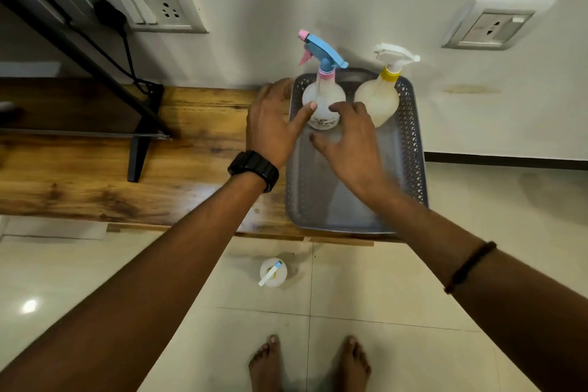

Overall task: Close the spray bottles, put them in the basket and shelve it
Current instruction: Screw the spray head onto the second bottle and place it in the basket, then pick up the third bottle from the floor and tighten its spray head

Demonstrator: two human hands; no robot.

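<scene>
Two spray bottles stand upright at the far end of the grey perforated basket (413, 149) — a blue-and-pink-headed bottle (323, 95) and a yellow-collared bottle (378, 99). The left hand (273, 124) and right hand (346, 140) spread open, fingers touching the first bottle, whose label print is too blurred to read. The basket sits on a wooden shelf (127, 181) against a white wall — a third bottle (273, 271) rests on the tiled floor (381, 296).
</scene>
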